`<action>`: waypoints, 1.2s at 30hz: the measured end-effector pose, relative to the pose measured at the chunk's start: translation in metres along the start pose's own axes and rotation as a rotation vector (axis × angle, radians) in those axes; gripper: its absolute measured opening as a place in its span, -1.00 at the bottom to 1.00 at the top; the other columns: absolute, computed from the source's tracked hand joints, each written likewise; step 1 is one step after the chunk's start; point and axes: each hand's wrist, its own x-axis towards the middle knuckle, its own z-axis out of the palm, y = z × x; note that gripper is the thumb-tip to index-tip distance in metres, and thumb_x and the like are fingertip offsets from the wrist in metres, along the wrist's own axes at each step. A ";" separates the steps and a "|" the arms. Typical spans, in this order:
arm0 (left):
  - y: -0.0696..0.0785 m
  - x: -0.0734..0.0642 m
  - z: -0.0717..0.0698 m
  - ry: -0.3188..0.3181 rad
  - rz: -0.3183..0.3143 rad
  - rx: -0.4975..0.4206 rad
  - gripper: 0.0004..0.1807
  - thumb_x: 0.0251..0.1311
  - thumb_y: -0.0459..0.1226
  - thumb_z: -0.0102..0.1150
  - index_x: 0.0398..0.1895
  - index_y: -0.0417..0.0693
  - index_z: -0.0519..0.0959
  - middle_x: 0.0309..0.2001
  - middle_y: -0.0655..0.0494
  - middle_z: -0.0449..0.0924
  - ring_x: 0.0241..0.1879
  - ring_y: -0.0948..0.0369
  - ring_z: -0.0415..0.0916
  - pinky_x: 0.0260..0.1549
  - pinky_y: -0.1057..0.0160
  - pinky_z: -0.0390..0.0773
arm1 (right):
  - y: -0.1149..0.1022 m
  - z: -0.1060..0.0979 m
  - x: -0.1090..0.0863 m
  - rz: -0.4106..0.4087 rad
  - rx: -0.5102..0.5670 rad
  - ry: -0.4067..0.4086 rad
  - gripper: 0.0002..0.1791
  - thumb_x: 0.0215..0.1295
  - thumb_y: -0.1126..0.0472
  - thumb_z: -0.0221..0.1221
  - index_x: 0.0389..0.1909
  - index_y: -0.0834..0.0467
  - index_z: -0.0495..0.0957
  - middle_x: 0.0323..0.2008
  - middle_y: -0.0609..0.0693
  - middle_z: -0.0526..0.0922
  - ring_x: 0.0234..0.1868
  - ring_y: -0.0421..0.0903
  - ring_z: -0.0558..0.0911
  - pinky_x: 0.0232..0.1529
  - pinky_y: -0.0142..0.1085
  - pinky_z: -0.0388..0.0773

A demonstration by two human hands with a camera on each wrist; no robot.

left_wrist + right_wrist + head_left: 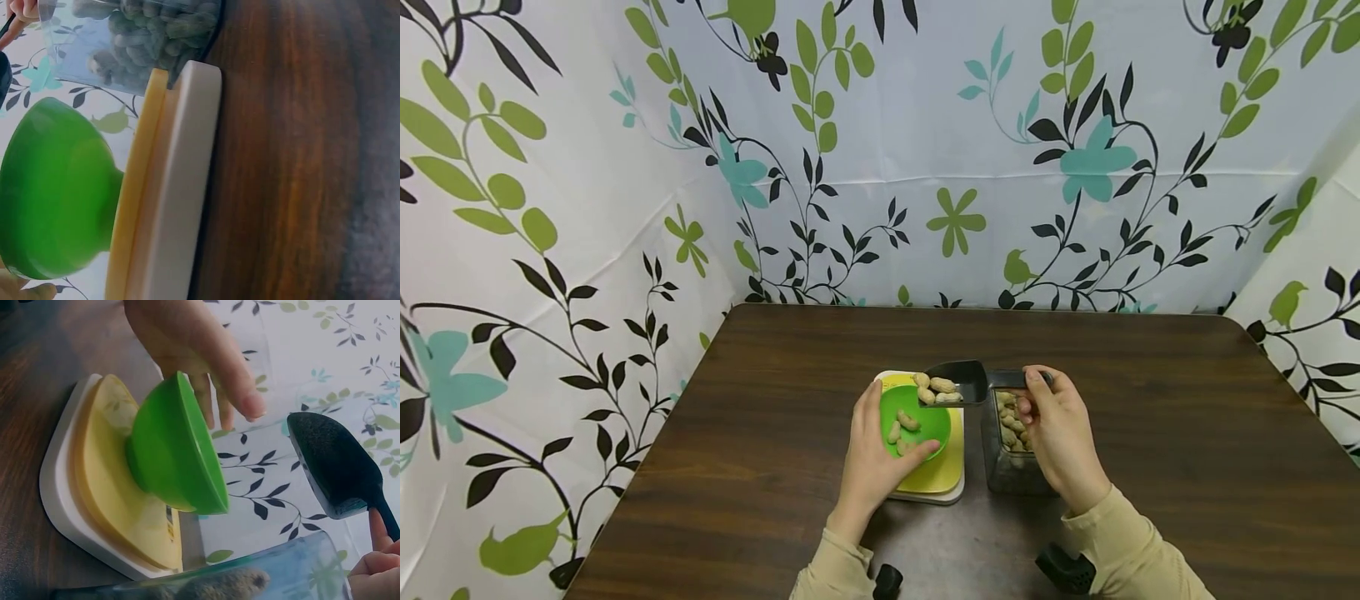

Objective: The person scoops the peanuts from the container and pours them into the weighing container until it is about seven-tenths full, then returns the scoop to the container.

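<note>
Head view looks down; close wrist views, seemingly sideways, share bowl (59, 187).

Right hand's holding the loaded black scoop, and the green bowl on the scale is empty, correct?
Not empty: the head view shows peanuts in the green bowl. The rest stands: the right hand holds the loaded black scoop, and the bowl is on the scale.
</note>
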 end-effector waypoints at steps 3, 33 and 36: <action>-0.001 -0.002 0.000 -0.015 -0.011 0.018 0.23 -0.23 0.18 0.41 0.48 0.11 -0.11 0.45 -0.07 -0.06 0.40 -0.10 0.01 0.13 -0.22 0.35 | 0.003 0.001 0.000 -0.001 0.005 -0.005 -0.70 0.40 -0.04 -0.08 -0.03 0.06 0.19 -0.41 -0.19 0.34 -0.45 -0.28 0.26 -0.38 -0.44 0.23; -0.009 -0.008 0.005 -0.035 -0.043 0.058 0.32 -0.34 0.19 0.47 0.48 0.10 -0.13 0.44 -0.05 0.00 0.38 -0.05 0.09 0.13 -0.16 0.37 | 0.013 0.009 -0.004 -0.241 -0.420 -0.020 -0.74 0.44 0.13 -0.07 0.00 0.21 0.34 -0.66 -0.15 0.21 -0.64 -0.31 0.21 -0.61 -0.37 0.20; -0.010 -0.008 0.005 -0.035 -0.046 0.056 0.32 -0.34 0.19 0.46 0.49 0.12 -0.15 0.44 -0.07 -0.01 0.39 -0.06 0.07 0.14 -0.17 0.36 | 0.014 0.009 -0.003 -0.247 -0.421 -0.021 -0.75 0.44 0.14 -0.07 0.00 0.20 0.34 -0.64 -0.14 0.23 -0.62 -0.30 0.24 -0.60 -0.37 0.21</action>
